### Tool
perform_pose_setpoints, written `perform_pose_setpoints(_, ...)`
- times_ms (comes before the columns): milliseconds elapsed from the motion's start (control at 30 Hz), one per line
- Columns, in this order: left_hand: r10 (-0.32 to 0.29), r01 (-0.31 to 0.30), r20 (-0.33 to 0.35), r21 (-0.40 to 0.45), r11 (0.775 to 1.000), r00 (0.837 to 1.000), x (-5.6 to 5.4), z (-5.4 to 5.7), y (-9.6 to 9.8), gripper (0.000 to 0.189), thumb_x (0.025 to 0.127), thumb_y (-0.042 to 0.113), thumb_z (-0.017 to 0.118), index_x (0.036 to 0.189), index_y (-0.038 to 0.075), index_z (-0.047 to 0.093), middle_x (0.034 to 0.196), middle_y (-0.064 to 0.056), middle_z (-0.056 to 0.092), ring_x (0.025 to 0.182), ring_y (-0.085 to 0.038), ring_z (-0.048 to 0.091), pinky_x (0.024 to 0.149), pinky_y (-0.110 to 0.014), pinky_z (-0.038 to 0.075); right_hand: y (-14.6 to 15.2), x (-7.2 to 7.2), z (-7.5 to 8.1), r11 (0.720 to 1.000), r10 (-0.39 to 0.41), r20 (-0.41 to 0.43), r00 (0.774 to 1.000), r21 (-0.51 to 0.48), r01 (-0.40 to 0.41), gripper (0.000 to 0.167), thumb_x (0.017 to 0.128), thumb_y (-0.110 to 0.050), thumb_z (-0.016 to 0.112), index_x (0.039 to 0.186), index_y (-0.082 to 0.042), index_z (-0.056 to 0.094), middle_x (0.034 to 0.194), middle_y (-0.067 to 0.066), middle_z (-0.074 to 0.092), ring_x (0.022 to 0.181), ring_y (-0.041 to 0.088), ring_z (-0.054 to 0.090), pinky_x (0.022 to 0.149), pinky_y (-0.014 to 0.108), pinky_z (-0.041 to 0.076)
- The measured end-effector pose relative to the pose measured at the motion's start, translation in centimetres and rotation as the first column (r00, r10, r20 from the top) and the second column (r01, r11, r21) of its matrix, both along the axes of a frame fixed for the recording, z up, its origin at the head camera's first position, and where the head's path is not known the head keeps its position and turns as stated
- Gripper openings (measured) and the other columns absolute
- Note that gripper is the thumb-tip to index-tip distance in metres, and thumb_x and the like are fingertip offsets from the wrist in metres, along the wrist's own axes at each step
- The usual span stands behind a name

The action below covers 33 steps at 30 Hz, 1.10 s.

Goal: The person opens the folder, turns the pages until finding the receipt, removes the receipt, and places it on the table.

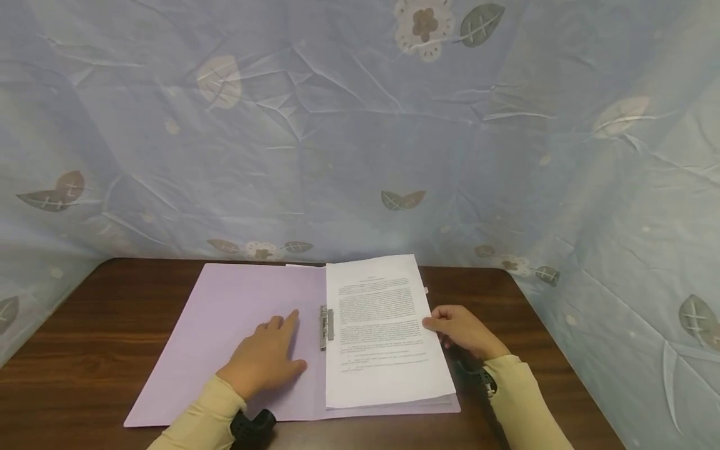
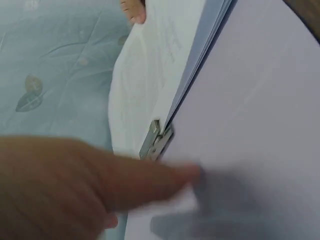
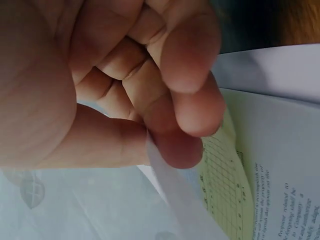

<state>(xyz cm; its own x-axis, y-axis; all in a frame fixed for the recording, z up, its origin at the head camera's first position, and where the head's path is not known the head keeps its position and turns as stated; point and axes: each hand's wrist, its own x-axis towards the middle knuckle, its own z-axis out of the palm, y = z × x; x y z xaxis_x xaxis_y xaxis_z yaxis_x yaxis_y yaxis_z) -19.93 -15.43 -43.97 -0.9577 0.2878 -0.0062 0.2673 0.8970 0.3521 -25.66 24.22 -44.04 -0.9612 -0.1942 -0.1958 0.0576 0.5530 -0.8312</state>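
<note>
A lilac folder [image 1: 208, 337] lies spread open, with a stack of printed sheets [image 1: 382, 375] on its right half. A metal clip [image 1: 323, 328] holds the stack along its left edge. My right hand [image 1: 465, 330] pinches the right edge of the top paper between thumb and fingers; in the right wrist view that page edge [image 3: 167, 180] bends up from the grip. Under it show a yellowish page with a grid [image 3: 230, 195] and more printed text. My left hand [image 1: 264, 357], fingers spread, is over the folder's left cover, to the left of the clip.
The folder lies on a dark brown wooden table [image 1: 73, 331]. A pale blue patterned cloth [image 1: 337, 156] hangs behind the table and along its sides. A white paper corner [image 1: 304, 265] peeks out past the folder's far edge, and a small tab [image 1: 425, 290] at the stack's right edge.
</note>
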Motion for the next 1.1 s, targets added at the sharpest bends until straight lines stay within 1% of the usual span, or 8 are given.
perform_pose_setpoints(67,-0.011,0.011,-0.01,0.0,1.0,1.0,-0.2,0.3,-0.5,0.088,0.082,0.027,0.085,0.153,-0.004,0.042,0.14,-0.033,0.053,0.125,-0.055,0.054,0.093,-0.064,0.052,0.3,-0.1,-0.2,1.0,-0.006,-0.003,1.0,0.001,0.006,0.021,0.099,-0.022,0.069,0.097,-0.001,0.07,0.079,0.005,0.066,0.07,0.02,0.057,0.059,0.032,0.05)
perform_pose_setpoints(133,-0.022,0.022,-0.016,-0.015,1.0,1.0,-0.3,0.5,-1.1,0.086,0.08,0.021,0.087,0.151,-0.003,0.045,0.139,-0.034,0.053,0.125,-0.055,0.053,0.092,-0.065,0.051,0.6,-0.3,-0.4,1.0,-0.01,-0.003,1.0,-0.001,0.01,0.022,0.1,-0.022,0.069,0.098,-0.001,0.07,0.081,0.004,0.067,0.072,0.02,0.057,0.06,0.032,0.05)
perform_pose_setpoints(267,0.011,-0.011,-0.001,-0.057,0.998,1.0,-0.7,0.8,-2.3,0.08,0.079,0.032,0.088,0.144,0.0,0.055,0.138,-0.032,0.055,0.127,-0.056,0.05,0.096,-0.074,0.043,1.3,-0.6,-0.8,1.0,-0.011,-0.003,1.0,0.003,0.011,0.022,0.101,-0.022,0.067,0.099,-0.001,0.07,0.084,0.003,0.069,0.075,0.02,0.057,0.062,0.033,0.05)
perform_pose_setpoints(400,0.102,-0.1,0.021,-0.089,0.991,0.995,-1.2,0.7,-2.9,0.081,0.078,0.049,0.086,0.139,0.002,0.06,0.138,-0.03,0.054,0.132,-0.058,0.044,0.099,-0.085,0.028,1.9,-0.7,-0.8,0.999,-0.032,0.0,0.999,0.023,0.032,0.021,0.101,-0.022,0.067,0.098,-0.001,0.07,0.087,0.004,0.068,0.078,0.021,0.058,0.064,0.035,0.05)
perform_pose_setpoints(467,0.132,-0.129,0.027,-0.094,0.987,0.991,-1.4,0.5,-3.0,0.082,0.078,0.053,0.084,0.138,0.001,0.06,0.137,-0.031,0.054,0.132,-0.059,0.043,0.099,-0.086,0.025,2.2,-0.6,-0.8,0.998,-0.054,0.004,0.999,0.038,0.054,0.021,0.1,-0.022,0.067,0.098,-0.001,0.07,0.088,0.006,0.068,0.08,0.022,0.058,0.065,0.036,0.051)
perform_pose_setpoints(733,0.121,-0.116,0.097,-0.052,0.992,0.988,-1.8,0.4,-2.9,0.081,0.081,0.047,0.086,0.139,-0.003,0.059,0.139,-0.036,0.052,0.127,-0.058,0.05,0.094,-0.071,0.047,3.1,-0.6,-0.8,0.991,-0.116,0.012,0.993,0.073,0.115,0.022,0.1,-0.023,0.067,0.101,-0.001,0.072,0.088,0.007,0.068,0.081,0.022,0.06,0.067,0.035,0.051)
perform_pose_setpoints(867,0.115,-0.111,0.093,-0.048,0.993,0.989,-1.8,0.4,-2.9,0.082,0.079,0.047,0.087,0.138,-0.003,0.06,0.138,-0.036,0.054,0.124,-0.057,0.053,0.094,-0.07,0.049,3.3,-0.7,-0.8,0.99,-0.117,0.009,0.993,0.078,0.116,0.023,0.1,-0.024,0.067,0.101,-0.002,0.072,0.089,0.006,0.068,0.082,0.022,0.06,0.067,0.035,0.051)
perform_pose_setpoints(1100,0.094,-0.093,0.065,-0.028,0.995,0.993,-2.0,0.0,-3.0,0.082,0.08,0.048,0.086,0.138,-0.003,0.06,0.141,-0.035,0.053,0.127,-0.056,0.052,0.096,-0.069,0.048,3.5,-0.5,-0.3,0.988,-0.146,0.019,0.989,0.059,0.145,0.02,0.1,-0.017,0.06,0.094,-0.002,0.07,0.084,0.006,0.068,0.078,0.022,0.061,0.065,0.034,0.051)
